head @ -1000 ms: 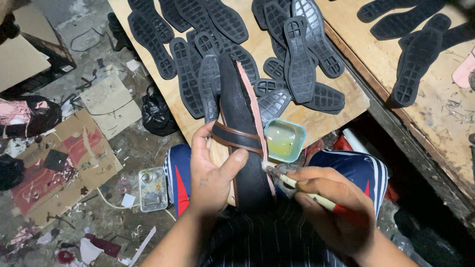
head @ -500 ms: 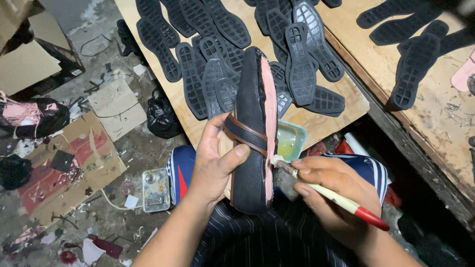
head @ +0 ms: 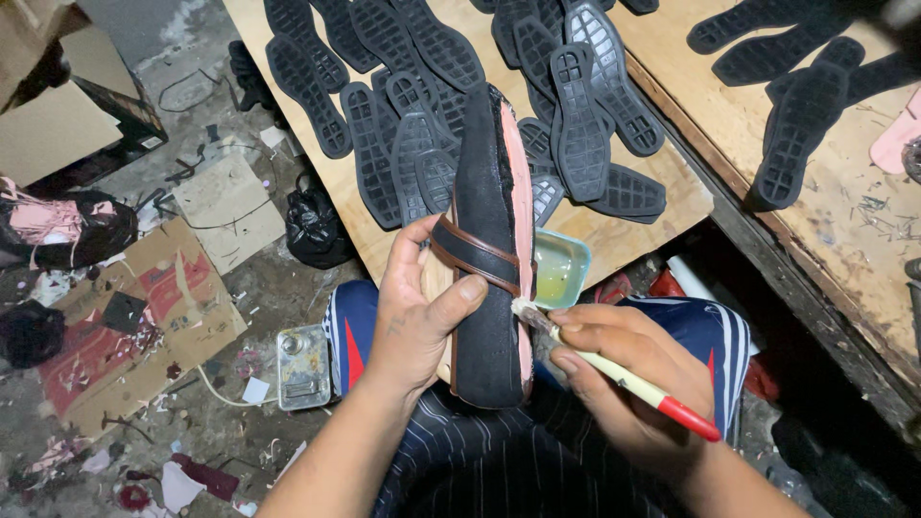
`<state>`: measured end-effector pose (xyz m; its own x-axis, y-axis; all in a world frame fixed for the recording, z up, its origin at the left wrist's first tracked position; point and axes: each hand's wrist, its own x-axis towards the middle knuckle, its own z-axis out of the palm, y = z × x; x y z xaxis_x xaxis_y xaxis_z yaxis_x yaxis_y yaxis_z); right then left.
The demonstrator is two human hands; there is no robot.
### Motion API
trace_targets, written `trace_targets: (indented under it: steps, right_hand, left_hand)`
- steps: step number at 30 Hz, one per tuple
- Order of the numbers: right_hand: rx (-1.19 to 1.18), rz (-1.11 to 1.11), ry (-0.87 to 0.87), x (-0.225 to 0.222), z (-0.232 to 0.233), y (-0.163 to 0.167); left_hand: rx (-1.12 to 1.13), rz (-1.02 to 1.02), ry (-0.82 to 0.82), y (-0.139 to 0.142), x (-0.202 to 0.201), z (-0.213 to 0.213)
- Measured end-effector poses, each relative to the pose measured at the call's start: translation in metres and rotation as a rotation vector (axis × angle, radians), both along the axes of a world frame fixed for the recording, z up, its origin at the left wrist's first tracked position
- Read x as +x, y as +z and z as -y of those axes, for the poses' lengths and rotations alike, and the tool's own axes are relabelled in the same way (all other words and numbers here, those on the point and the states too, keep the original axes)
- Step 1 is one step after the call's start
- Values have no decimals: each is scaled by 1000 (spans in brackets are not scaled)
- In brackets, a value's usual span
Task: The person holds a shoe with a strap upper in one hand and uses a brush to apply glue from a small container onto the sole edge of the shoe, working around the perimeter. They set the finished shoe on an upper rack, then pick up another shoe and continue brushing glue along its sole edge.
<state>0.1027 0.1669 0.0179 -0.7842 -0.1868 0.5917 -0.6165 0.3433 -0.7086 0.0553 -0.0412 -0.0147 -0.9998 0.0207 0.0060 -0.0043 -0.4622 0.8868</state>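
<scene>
In the head view, the left hand (head: 417,317) gripped a black shoe upper (head: 484,259) with a pink underside, its fingers wrapped round the middle and the thumb pressed on a brown strap (head: 470,254); the shoe stood nearly upright, toe toward twelve o'clock, above the lap. The right hand (head: 624,374), at four o'clock from the shoe, clenched a brush (head: 624,379) with a pale handle and red end, bristles touching the pink edge. Just at two o'clock of the brush tip sat a small pale-green tub (head: 561,269) holding yellowish liquid, on the counter (head: 662,225) edge. Black rubber soles (head: 576,105) lay piled at twelve o'clock.
</scene>
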Motion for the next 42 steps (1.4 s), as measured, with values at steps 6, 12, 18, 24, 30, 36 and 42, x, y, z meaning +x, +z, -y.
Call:
trace_targets:
  steps: [6, 12, 18, 24, 30, 36, 42]
  right_hand:
    - [24, 40, -64, 5, 3, 4]
    - [12, 57, -49, 5, 5, 3]
    - [7, 76, -16, 5, 5, 3]
    - [26, 70, -18, 5, 5, 0]
    - [36, 96, 1, 8, 3, -5]
    - [17, 168, 113, 14, -4, -6]
    - [-10, 167, 68, 13, -9, -6]
  left_hand:
    - [13, -70, 11, -3, 3, -3]
    - [-31, -101, 23, -6, 4, -3]
    - [-73, -103, 43, -8, 3, -1]
    - [-2, -44, 45, -9, 1, 0]
    - [-25, -58, 70, -10, -1, 1]
    - [40, 5, 80, -13, -3, 4]
    - [-8, 102, 55, -14, -6, 6]
